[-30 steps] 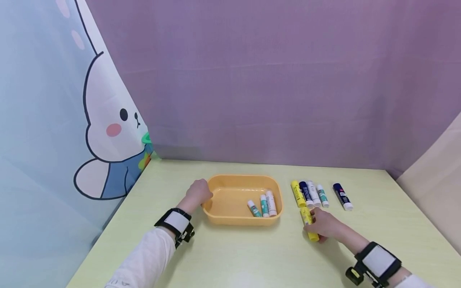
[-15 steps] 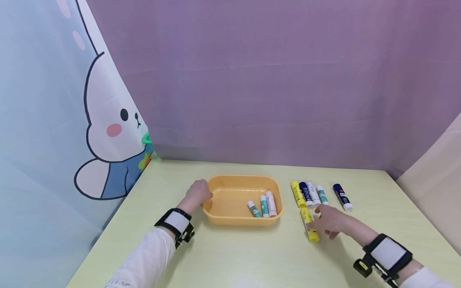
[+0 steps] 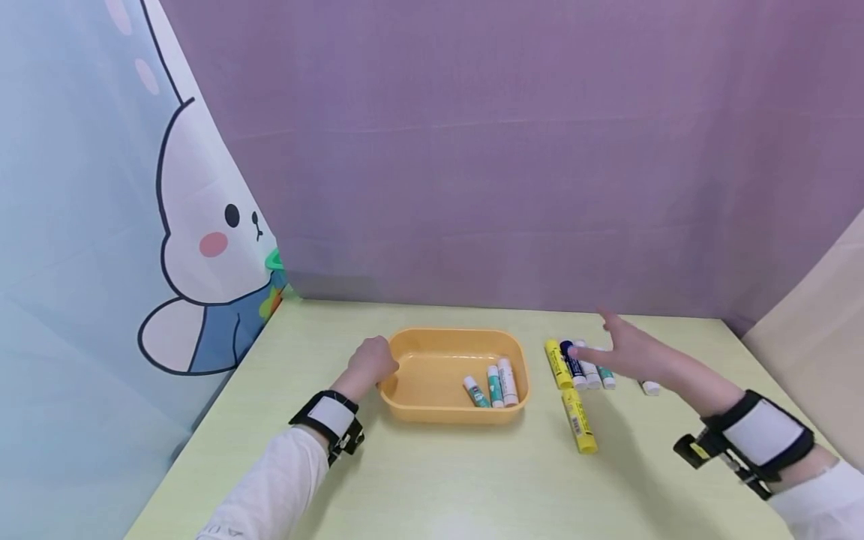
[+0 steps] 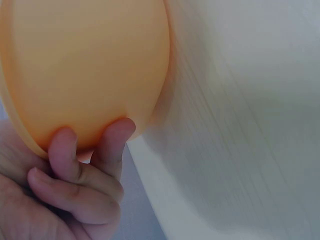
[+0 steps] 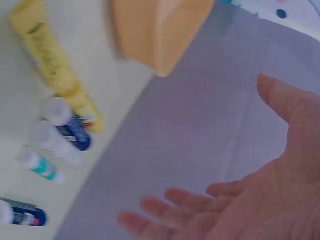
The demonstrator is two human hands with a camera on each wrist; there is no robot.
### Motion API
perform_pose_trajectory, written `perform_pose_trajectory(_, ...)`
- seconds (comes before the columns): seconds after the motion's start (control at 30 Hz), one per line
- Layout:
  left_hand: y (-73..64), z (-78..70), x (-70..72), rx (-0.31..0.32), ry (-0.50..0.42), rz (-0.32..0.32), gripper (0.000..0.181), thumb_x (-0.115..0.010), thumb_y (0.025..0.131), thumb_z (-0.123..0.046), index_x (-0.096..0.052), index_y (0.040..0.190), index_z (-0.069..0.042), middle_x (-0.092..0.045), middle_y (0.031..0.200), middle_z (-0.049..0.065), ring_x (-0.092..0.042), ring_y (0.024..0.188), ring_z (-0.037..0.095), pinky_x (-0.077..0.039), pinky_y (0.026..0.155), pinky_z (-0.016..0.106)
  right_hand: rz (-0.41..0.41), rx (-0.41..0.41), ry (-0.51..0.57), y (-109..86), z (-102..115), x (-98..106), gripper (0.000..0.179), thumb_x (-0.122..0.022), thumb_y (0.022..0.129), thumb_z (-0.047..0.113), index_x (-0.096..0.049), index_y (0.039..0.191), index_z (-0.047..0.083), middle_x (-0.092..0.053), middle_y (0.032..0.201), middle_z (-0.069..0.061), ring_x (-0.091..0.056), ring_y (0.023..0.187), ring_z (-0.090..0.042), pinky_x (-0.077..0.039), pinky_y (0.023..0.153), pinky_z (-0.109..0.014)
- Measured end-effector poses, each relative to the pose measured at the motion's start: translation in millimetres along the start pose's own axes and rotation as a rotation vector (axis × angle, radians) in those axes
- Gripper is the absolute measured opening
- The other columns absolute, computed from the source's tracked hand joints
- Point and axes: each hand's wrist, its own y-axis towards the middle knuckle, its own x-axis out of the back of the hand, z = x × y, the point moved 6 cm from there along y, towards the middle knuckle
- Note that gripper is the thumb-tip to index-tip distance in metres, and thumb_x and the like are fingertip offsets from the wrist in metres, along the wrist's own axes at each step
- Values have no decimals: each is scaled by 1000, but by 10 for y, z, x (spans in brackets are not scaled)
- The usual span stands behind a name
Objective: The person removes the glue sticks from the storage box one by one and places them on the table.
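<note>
My left hand [image 3: 371, 360] holds the left end of an orange plastic bin [image 3: 432, 414]; in the left wrist view its curled fingers [image 4: 112, 145] press the wall from outside. Three glue sticks lie in the bin's right part, one white [image 3: 508, 384]. My right hand [image 3: 634, 351] hovers with spread fingers and nothing in it, above a row of glue sticks: yellow [image 3: 557, 364], navy [image 3: 577, 372], white [image 3: 590, 376] and teal-and-white [image 3: 608, 381]. Another yellow glue stick [image 3: 579, 424] lies in front, end to end with the first yellow one.
A separate navy glue stick [image 5: 29, 216] lies right of the row, mostly hidden behind my right hand in the head view. The pale table [image 3: 472, 480] ends at a purple curtain [image 3: 506, 187]. A blue cartoon-print cloth [image 3: 67, 262] hangs at the left.
My right hand has let go of the front yellow glue stick, then lifted and moved back and right over the row, its fingers spreading. The left hand and bin have stayed put.
</note>
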Motion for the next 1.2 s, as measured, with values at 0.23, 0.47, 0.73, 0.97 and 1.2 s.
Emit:
perform_pose_trajectory(0.23,-16,-5,9,-2,-5,-1,19,-58,84,-9,-59,97,5,-59,67,9,-58,47,16,-46,40,22,-152,76,-31,16,344,268,105,-57,85,58,1,148,-3,-11,149,-35,-15,132,-57,-20,100,-72)
perform_pose_trajectory(0.47,12,20,-21,-4,-11,8,18,-58,84,-8,-59,97,5,-59,66,9,-58,46,16,-46,39,23,-211,128,6,37,643,240,105,-62,83,54,3,151,9,-1,155,-25,-2,139,-50,-10,103,-73)
perform_pose_trajectory(0.73,19,25,-6,9,-25,18,19,-56,82,-6,-57,97,6,-59,67,11,-59,46,17,-49,41,25,-204,177,77,207,911,26,109,-66,81,51,5,150,5,-2,156,-23,-5,141,-46,-11,108,-67)
perform_pose_trajectory(0.97,13,22,-10,6,-20,13,21,-58,84,-8,-58,100,6,-59,70,11,-59,48,17,-48,41,24,-172,230,112,374,1126,-249,110,-69,80,50,2,150,3,-2,155,-23,-6,141,-45,-18,109,-64)
perform_pose_trajectory(1.2,0,19,-2,-3,-14,5,19,-58,84,-8,-58,98,5,-59,68,9,-58,48,15,-46,40,22,-77,202,140,519,1266,-606,108,-71,80,45,2,151,7,-4,156,-21,-10,141,-42,-25,108,-61)
